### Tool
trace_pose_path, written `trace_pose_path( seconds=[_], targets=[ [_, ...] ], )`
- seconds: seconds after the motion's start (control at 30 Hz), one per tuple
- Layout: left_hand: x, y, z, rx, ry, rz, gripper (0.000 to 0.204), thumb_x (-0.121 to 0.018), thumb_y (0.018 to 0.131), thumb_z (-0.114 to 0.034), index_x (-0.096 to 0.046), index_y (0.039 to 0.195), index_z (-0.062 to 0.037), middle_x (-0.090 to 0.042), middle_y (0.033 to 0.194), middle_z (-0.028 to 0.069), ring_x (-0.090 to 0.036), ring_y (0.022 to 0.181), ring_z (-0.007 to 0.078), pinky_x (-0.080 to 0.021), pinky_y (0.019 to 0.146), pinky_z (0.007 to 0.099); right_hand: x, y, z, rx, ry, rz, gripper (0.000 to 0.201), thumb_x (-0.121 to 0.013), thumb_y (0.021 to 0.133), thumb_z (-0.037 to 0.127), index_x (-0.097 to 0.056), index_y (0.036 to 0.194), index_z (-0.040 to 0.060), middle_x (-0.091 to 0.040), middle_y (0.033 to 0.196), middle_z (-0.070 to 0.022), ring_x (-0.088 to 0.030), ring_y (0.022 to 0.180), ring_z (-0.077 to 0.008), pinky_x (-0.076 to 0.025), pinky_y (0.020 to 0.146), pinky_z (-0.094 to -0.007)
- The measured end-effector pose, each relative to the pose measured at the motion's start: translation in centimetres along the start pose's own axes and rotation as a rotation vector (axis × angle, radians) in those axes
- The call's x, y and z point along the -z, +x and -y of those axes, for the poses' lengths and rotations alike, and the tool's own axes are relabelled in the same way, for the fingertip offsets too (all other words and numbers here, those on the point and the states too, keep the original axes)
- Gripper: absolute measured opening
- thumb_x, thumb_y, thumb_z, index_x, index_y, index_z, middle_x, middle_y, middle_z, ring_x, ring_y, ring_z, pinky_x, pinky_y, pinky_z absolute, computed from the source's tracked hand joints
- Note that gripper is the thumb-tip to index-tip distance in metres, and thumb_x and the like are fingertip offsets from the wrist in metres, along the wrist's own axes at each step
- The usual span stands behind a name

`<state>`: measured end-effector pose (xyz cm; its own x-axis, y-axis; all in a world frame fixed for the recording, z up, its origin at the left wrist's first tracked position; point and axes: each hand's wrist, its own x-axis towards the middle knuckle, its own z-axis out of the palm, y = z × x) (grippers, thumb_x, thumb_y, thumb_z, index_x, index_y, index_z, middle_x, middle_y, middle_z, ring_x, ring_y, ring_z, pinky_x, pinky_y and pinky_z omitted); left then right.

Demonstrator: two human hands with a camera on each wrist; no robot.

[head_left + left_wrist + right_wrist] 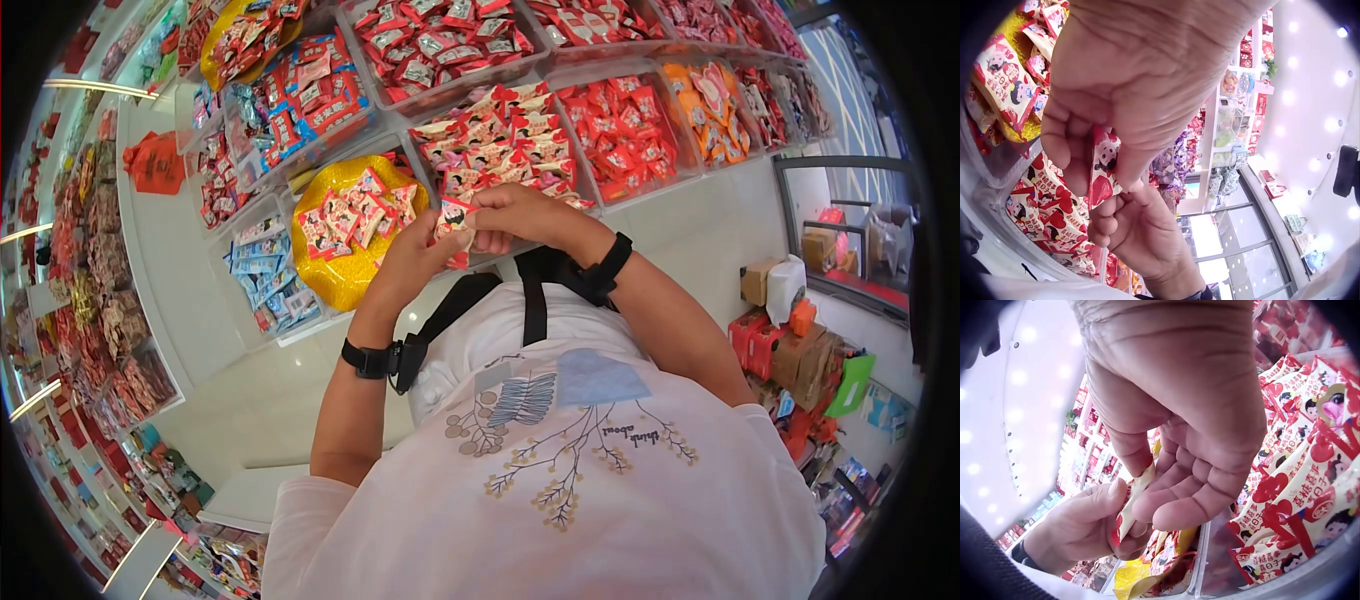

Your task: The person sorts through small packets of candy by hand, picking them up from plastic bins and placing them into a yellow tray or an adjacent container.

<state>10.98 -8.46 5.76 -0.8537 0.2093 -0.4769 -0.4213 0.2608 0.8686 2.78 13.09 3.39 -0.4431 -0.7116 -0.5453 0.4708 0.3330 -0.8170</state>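
Note:
Both hands hold one small cream-and-red candy packet with a cartoon figure printed on it, in front of the body. My left hand pinches it between thumb and fingers from one side. At its other side my right hand grips the edge with thumb and curled fingers. In the left wrist view the packet stands upright between the two hands. Similar packets lie on a gold plate beside the left hand, and more matching packets fill a clear bin just beyond the right hand.
Red packets fill the bin to the right, with orange ones farther along. Blue packets sit in a bin left of the plate. Candy shelves line the left side. Boxes and bags stand on the right.

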Motion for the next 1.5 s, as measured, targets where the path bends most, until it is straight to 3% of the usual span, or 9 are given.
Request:
trace_pose_path(
  seconds=[0.2, 0.3, 0.5, 0.6, 0.7, 0.8, 0.9, 1.03, 1.5],
  targets=[
    [0.8, 0.9, 0.5, -0.068, -0.076, 0.005, 0.037, -0.069, 0.099, -0.031, -0.060, 0.117, -0.0002, -0.061, 0.088, 0.0000, -0.055, 0.080, 0.0074, -0.047, 0.070, 0.0251, 0.2, -0.4, 0.3, -0.019, -0.033, 0.053, 0.034, -0.065, 0.097, 0.041, -0.067, 0.096, 0.0073, -0.069, 0.080, -0.0015, -0.064, 0.066, -0.0098, -0.052, 0.061, -0.0236],
    [1.2, 1.9, 0.1, -0.076, 0.060, -0.023, 0.030, -0.069, 0.099, -0.031, -0.061, 0.111, -0.0045, -0.060, 0.086, -0.0034, -0.053, 0.076, 0.0042, -0.044, 0.067, 0.0221, 0.1, -0.6, 0.9, -0.013, 0.043, -0.006, 0.035, -0.069, 0.095, 0.041, -0.066, 0.098, 0.0064, -0.069, 0.084, -0.0023, -0.064, 0.067, -0.0097, -0.053, 0.062, -0.0242],
    [0.3, 3.4, -2.7, -0.015, -0.251, -0.161, 0.028, -0.065, 0.101, -0.029, -0.060, 0.114, -0.0041, -0.064, 0.088, 0.0010, -0.060, 0.065, 0.0070, -0.049, 0.060, 0.0204, 0.3, -0.2, 1.4, 0.189, 0.085, -0.195, 0.029, -0.072, 0.096, 0.030, -0.063, 0.105, 0.0047, -0.066, 0.094, -0.0017, -0.064, 0.073, -0.0086, -0.056, 0.065, -0.0258],
    [0.0, 5.1, -2.1, -0.075, -0.300, -0.158, 0.029, -0.067, 0.100, -0.027, -0.060, 0.115, -0.0032, -0.065, 0.090, 0.0023, -0.063, 0.082, 0.0079, -0.049, 0.059, 0.0246, 1.6, 0.1, 1.6, 0.166, 0.041, -0.247, 0.029, -0.072, 0.095, 0.030, -0.062, 0.105, 0.0045, -0.064, 0.094, -0.0016, -0.064, 0.073, -0.0083, -0.056, 0.064, -0.0259],
    [0.9, 7.2, -1.9, -0.128, -0.042, -0.289, 0.029, -0.066, 0.099, -0.028, -0.063, 0.116, -0.0054, -0.070, 0.099, 0.0047, -0.067, 0.081, 0.0156, -0.054, 0.071, 0.0326, 3.2, 0.5, 1.4, 0.181, 0.028, -0.323, 0.029, -0.072, 0.094, 0.028, -0.062, 0.105, 0.0043, -0.063, 0.094, -0.0011, -0.064, 0.072, -0.0080, -0.055, 0.063, -0.0263],
    [2.2, 9.7, 0.3, -0.618, 0.955, -0.416, 0.027, -0.069, 0.093, -0.023, -0.065, 0.115, -0.0081, -0.071, 0.103, 0.0079, -0.066, 0.096, 0.0263, -0.052, 0.083, 0.0433, 4.9, 1.5, 0.7, 0.262, -0.179, -0.537, 0.027, -0.072, 0.094, 0.027, -0.062, 0.105, 0.0045, -0.061, 0.091, 0.0004, -0.062, 0.074, -0.0078, -0.055, 0.061, -0.0266],
    [1.1, 10.7, 1.6, -0.519, 1.176, -0.426, 0.029, -0.070, 0.087, -0.020, -0.065, 0.113, -0.0101, -0.070, 0.107, 0.0100, -0.062, 0.105, 0.0319, -0.047, 0.090, 0.0480, 5.9, 2.1, 0.6, 0.348, -0.418, -0.623, 0.030, -0.072, 0.092, 0.026, -0.061, 0.106, 0.0014, -0.062, 0.090, -0.0048, -0.060, 0.084, -0.0120, -0.053, 0.075, -0.0318],
    [0.5, 11.2, 2.1, -0.524, 1.264, -0.451, 0.028, -0.073, 0.085, -0.021, -0.065, 0.110, -0.0101, -0.070, 0.105, 0.0082, -0.062, 0.105, 0.0291, -0.047, 0.087, 0.0460, 6.3, 2.9, 0.0, 0.449, -0.439, -0.631, 0.039, -0.073, 0.086, 0.024, -0.064, 0.114, -0.0024, -0.071, 0.101, -0.0194, -0.069, 0.092, -0.0304, -0.052, 0.086, -0.0392],
    [0.5, 10.4, 3.4, -0.583, 1.192, -0.477, 0.026, -0.075, 0.080, -0.017, -0.066, 0.104, -0.0111, -0.068, 0.094, 0.0070, -0.062, 0.101, 0.0276, -0.045, 0.089, 0.0444, 5.8, 5.5, -0.9, 0.463, -0.631, -0.609, 0.027, -0.066, 0.090, 0.017, -0.064, 0.114, 0.0037, -0.069, 0.093, -0.0202, -0.067, 0.089, -0.0398, -0.053, 0.078, -0.0454]
  ],
)
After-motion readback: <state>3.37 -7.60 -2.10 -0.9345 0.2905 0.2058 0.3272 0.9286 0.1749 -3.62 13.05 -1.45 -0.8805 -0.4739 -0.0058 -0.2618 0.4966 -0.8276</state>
